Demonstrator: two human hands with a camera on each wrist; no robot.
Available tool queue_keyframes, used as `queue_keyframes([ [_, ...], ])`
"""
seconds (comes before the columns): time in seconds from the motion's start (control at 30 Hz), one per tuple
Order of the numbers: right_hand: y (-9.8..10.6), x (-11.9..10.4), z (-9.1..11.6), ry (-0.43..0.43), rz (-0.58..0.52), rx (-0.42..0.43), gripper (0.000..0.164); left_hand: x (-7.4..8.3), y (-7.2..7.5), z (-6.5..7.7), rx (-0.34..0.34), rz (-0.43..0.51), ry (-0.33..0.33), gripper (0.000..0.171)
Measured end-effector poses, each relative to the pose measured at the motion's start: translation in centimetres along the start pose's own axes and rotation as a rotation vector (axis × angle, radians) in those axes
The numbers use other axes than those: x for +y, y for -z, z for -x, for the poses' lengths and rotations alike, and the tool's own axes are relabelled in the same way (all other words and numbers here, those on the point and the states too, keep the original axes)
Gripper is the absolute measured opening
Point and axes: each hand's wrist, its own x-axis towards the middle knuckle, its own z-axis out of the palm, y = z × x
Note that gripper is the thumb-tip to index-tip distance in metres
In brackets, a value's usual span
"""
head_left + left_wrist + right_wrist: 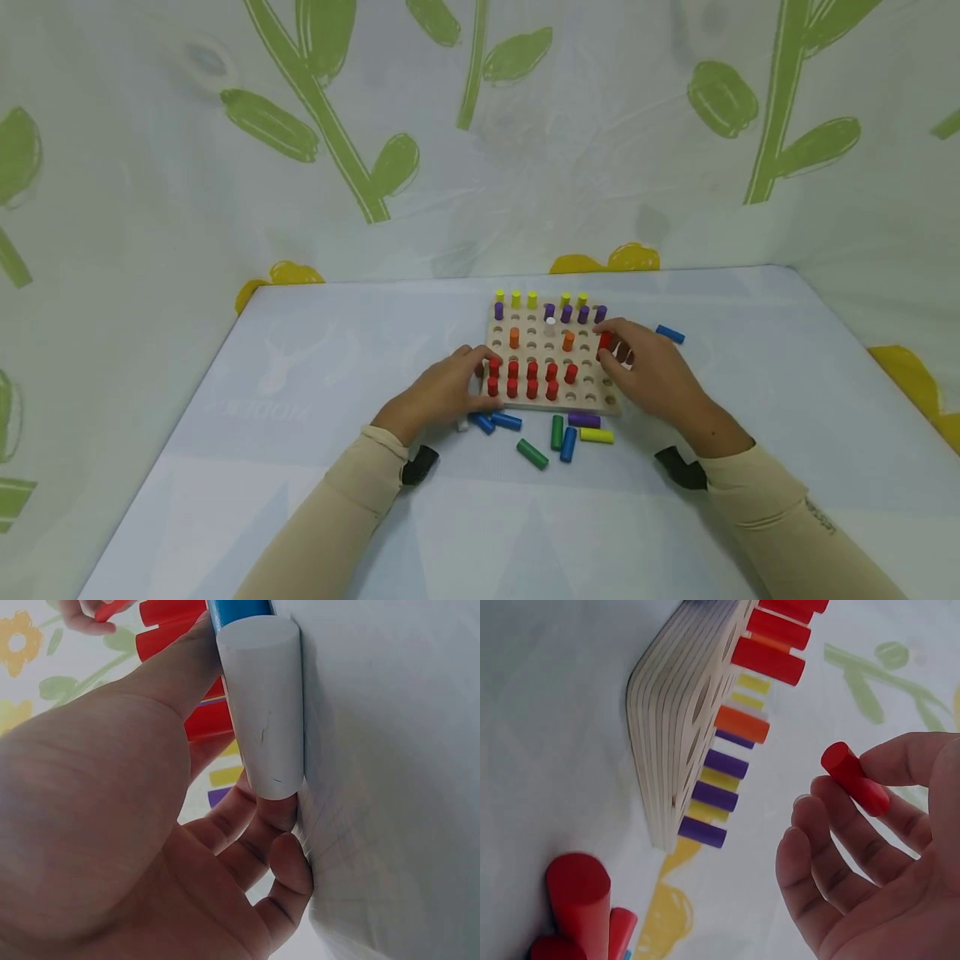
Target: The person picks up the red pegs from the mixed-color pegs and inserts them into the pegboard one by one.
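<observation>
A wooden peg board [540,406] lies on the table with red, orange, purple, yellow and white pegs standing in its holes. My left hand [446,387] holds the board at its front left corner, thumb at the front edge and fingers at the left side. Beside that hand lies a white peg [262,712], with a blue peg [238,609] touching it. Over the board's right edge, my right hand [652,367] pinches a red peg [855,780] between thumb and fingers, clear of the holes. Two rows of red pegs [532,388] stand near the front.
Loose green [532,454], blue, purple and yellow pegs [596,435] lie in front of the board. A blue peg [670,334] lies beyond the right hand. Several loose red pegs [577,892] lie on the table right of the board. A leaf-patterned cloth wall [585,167] rises behind.
</observation>
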Motion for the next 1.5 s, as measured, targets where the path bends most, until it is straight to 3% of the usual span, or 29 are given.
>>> queue_keyframes([
  [1.5,-2.7,-0.8,0.6,0.084,-0.019,-0.102,0.032,-0.3,0.0,-0.2,0.004,0.011,-0.008,0.071],
])
